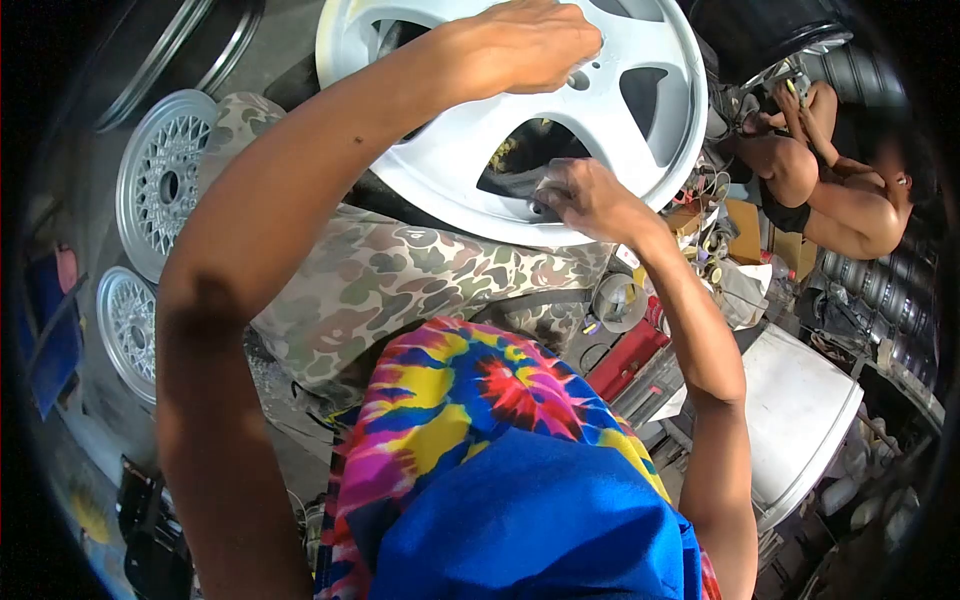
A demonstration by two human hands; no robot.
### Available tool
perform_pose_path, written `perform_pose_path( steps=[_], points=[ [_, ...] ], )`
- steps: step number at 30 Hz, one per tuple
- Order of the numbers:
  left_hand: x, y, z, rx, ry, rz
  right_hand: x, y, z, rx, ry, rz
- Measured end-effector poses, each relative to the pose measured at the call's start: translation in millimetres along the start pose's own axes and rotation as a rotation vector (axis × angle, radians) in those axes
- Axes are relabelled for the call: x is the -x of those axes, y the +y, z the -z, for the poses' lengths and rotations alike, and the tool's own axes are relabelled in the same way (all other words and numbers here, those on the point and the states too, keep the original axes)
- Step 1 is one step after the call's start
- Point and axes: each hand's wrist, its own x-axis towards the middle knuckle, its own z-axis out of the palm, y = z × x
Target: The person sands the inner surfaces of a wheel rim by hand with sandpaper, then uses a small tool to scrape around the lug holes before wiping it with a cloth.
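A large white wheel rim [590, 130] with wide spokes lies in front of me, above my camouflage-covered legs. My left hand [530, 45] rests on its centre near the hub, fingers curled with their tips turned away, so anything under them is hidden. At the rim's near edge, my right hand [590, 200] is closed on a thin greyish piece, perhaps a cloth or sanding sheet, pressed against the inside of an opening between two spokes.
Two silver mesh wheels [165, 185] stand at the left. Another person [835, 180] sits at the upper right beside stacked dark rims [875, 300]. A white panel [800, 410], a red box [630, 360] and mixed clutter lie to the right.
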Motion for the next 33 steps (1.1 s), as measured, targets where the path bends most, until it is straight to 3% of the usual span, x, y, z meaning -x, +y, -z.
perform_pose_path(
  steps=[2, 3, 5, 8, 10, 14, 16, 17, 20, 21, 23, 26, 28, 31, 32, 33],
  points=[
    [3.5, 0.7, -1.3, 0.015, 0.033, -0.051, -6.1, 17.3, -0.3, -0.042, -0.101, 0.087],
    [4.4, -0.7, -2.4, 0.066, 0.111, -0.109, -14.4, 7.8, 2.8, -0.049, -0.224, 0.006],
    [-0.5, -2.4, -2.9, 0.104, 0.187, -0.174, -19.7, -0.5, -0.2, 0.019, -0.224, 0.04],
    [-3.7, -3.0, -4.3, 0.008, 0.033, -0.062, -20.6, -12.3, 8.5, 0.112, -0.249, 0.087],
    [2.3, 1.3, 5.9, 0.077, 0.146, -0.105, -14.5, -22.2, 18.3, 0.096, -0.273, 0.117],
    [1.5, -3.6, 11.3, 0.091, 0.133, -0.117, -12.0, -15.2, -5.6, 0.169, -0.063, 0.122],
    [-0.7, -1.2, 7.2, 0.067, 0.041, 0.018, -12.8, -23.8, -3.5, -0.128, -0.053, 0.106],
    [0.0, -0.7, 6.5, 0.072, 0.043, 0.014, -13.8, -25.3, -5.9, -0.213, -0.011, 0.196],
    [-3.3, 4.3, 11.5, 0.106, 0.093, -0.027, -16.9, -37.6, -26.2, -0.151, 0.165, 0.154],
    [-6.9, 5.1, 13.6, 0.095, 0.014, 0.03, -15.0, -37.0, -19.5, -0.153, 0.172, 0.163],
    [-5.9, 3.8, 10.7, 0.094, -0.065, 0.092, -6.0, -32.5, -3.7, -0.179, -0.045, 0.097],
    [-6.4, -0.3, 4.5, 0.149, 0.081, 0.053, -16.8, -20.2, -22.9, 0.05, 0.014, 0.089],
    [-7.0, -1.6, 10.4, 0.064, -0.052, 0.117, -19.8, -30.2, -25.2, 0.036, 0.09, 0.08],
    [-0.9, 1.0, 6.5, 0.136, 0.116, 0.0, -2.7, -53.6, 10.2, -0.276, -0.063, 0.045],
    [-0.5, 1.5, 4.4, 0.154, 0.203, -0.058, 2.8, -35.6, 8.1, -0.262, -0.047, 0.167],
    [-2.4, 3.7, 6.8, 0.156, 0.205, -0.06, 10.1, -16.2, 11.8, -0.131, -0.098, 0.135]
  ],
)
